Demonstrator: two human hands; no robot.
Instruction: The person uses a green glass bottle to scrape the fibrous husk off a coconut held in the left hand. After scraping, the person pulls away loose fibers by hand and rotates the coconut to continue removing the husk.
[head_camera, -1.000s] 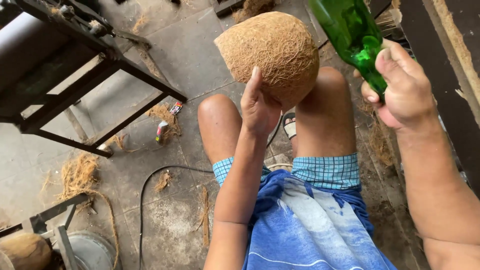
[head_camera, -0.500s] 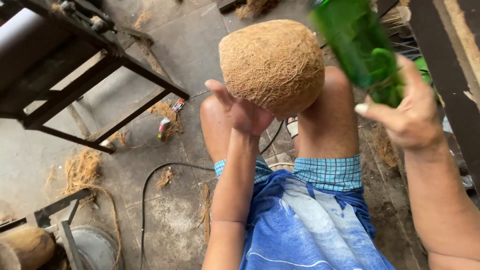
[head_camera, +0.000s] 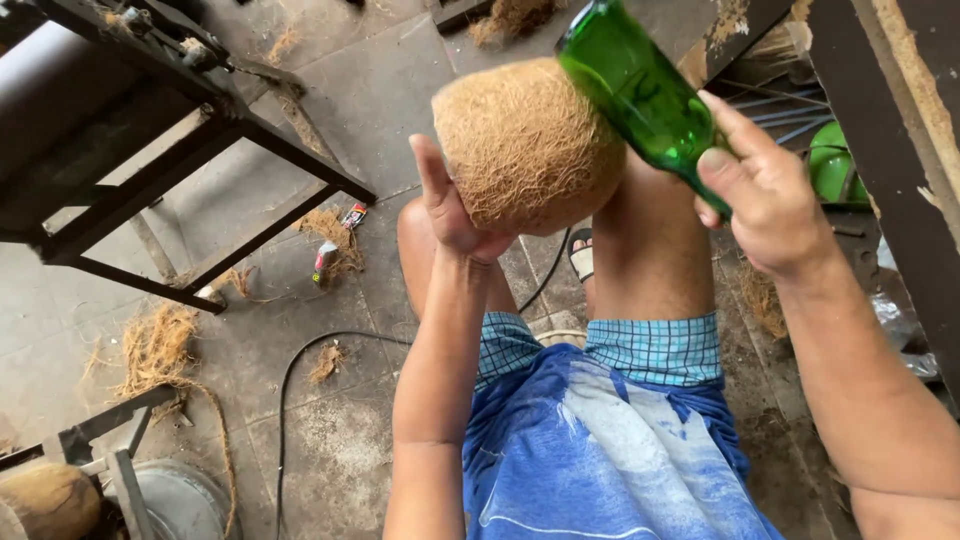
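Note:
My left hand (head_camera: 450, 212) cups a round, brown, fibrous coconut (head_camera: 525, 145) from below and the left, holding it up over my knees. My right hand (head_camera: 765, 195) grips a green glass bottle (head_camera: 640, 92) by its neck, bottle body pointing up and left. The bottle's side lies against the upper right of the coconut. I sit in blue clothing with checked shorts, bare knees below the coconut.
A dark metal frame stand (head_camera: 190, 150) stands at the left on the concrete floor. A black cable (head_camera: 300, 360) curls across the floor. Loose coconut fibre (head_camera: 155, 345) lies about. Another coconut (head_camera: 45, 500) sits at the bottom left by a metal pot (head_camera: 185, 500). A dark wooden beam (head_camera: 890, 150) runs along the right.
The bottle has swung down and left until it meets the coconut. My left hand has shifted its hold under the coconut, turning it.

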